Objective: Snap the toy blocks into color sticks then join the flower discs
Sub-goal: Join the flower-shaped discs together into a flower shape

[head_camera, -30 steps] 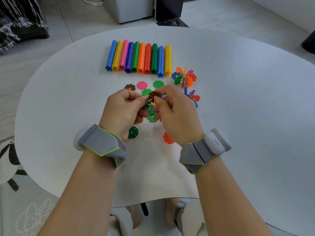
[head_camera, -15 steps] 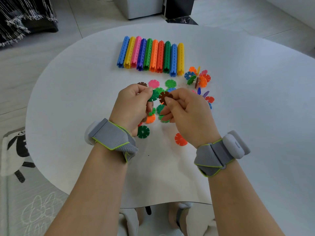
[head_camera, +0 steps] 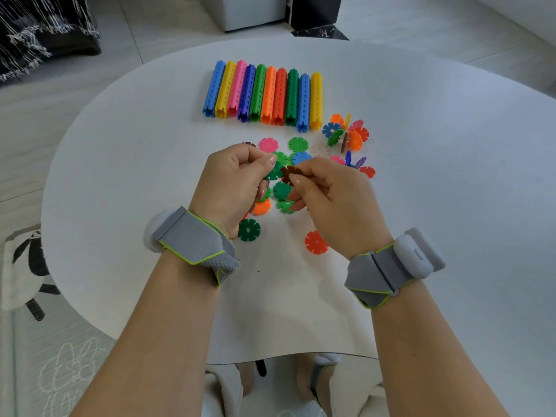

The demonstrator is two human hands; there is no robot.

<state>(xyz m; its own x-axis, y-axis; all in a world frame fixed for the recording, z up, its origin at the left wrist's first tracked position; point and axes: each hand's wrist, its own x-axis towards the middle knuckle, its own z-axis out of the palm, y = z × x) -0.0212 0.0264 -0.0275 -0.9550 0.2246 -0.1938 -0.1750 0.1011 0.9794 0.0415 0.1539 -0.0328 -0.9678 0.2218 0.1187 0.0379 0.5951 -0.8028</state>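
Note:
My left hand (head_camera: 233,183) pinches a green flower disc (head_camera: 274,171) above the table. My right hand (head_camera: 332,200) pinches a brown flower disc (head_camera: 289,173), whose edge meets the green one. Several colour sticks (head_camera: 264,93) lie side by side at the far middle of the white table (head_camera: 451,206). Loose discs lie around and under my hands: a pink disc (head_camera: 268,144), a green disc (head_camera: 298,144), a blue disc (head_camera: 301,158), a dark green disc (head_camera: 249,229) and a red disc (head_camera: 315,242). A joined disc cluster (head_camera: 346,133) stands right of the sticks.
A second small cluster of discs (head_camera: 358,165) lies beyond my right hand. Past the far table edge stand a white cabinet (head_camera: 249,10) and a dark box (head_camera: 313,10). A patterned rug (head_camera: 36,296) covers the floor at the left.
The two held discs stay edge to edge between my fingertips while both hands shift slightly. The view has moved a little, so the table sits differently in the frame.

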